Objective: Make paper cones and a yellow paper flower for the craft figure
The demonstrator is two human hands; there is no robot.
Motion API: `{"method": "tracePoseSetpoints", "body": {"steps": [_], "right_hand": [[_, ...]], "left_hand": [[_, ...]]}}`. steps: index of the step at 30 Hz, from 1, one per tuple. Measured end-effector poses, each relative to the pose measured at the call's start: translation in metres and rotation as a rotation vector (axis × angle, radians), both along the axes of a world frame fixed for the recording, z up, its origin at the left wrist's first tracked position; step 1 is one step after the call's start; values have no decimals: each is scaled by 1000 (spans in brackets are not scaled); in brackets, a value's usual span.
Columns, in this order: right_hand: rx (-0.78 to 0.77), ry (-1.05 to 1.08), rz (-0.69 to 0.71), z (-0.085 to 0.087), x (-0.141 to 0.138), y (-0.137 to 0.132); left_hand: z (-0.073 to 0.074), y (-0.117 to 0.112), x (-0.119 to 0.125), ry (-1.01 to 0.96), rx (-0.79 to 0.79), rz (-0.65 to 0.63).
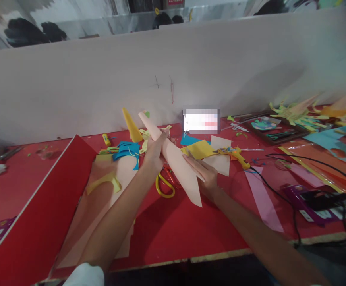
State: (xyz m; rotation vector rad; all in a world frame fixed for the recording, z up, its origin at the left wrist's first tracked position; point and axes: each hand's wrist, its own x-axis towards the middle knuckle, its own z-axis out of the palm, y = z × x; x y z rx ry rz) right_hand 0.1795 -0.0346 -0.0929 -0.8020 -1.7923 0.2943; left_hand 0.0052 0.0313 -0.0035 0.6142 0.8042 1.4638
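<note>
A pale peach sheet of paper (180, 165), rolled into a long cone, slants across the middle of the view. Its narrow tip points up and left, and its wide end flares toward me. My left hand (154, 153) is closed around the upper part, thumb on top. Lower down, my right hand (207, 175) holds the right side of the roll with fingers laid along it. Under the paper, scissors with yellow handles (165, 194) are partly hidden. A finished-looking yellow cone (132, 126) stands behind my left hand. Yellow paper (201, 149) lies beyond my right hand.
A yellow glue gun (236, 156) lies to the right, its black cable trailing to a purple box (308, 206). Peach sheets (101, 206) and blue scraps (128, 150) are at left, beside an upright red board (44, 202). A lit phone (202, 120) leans against the white partition (101, 87).
</note>
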Motion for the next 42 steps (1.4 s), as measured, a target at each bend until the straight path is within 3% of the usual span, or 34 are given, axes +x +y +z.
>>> {"method": "tracePoseSetpoints", "body": {"steps": [8,17,27,34,42], "right_hand": [[58,13,-18,-1,-7,1],[98,-4,7,-1,-3,0],[105,-38,-16,-1,-3,1],[163,-50,-53,-3,-2,4],[160,-51,-4,3,-3,2]], "left_hand": [[11,-7,1,10,-42,85],[-1,-2,2,-32,24,-1],[-1,-9,7,15,-55,53],[8,-4,0,-44,-3,21],[19,-3,-4,-148,15,36]]}}
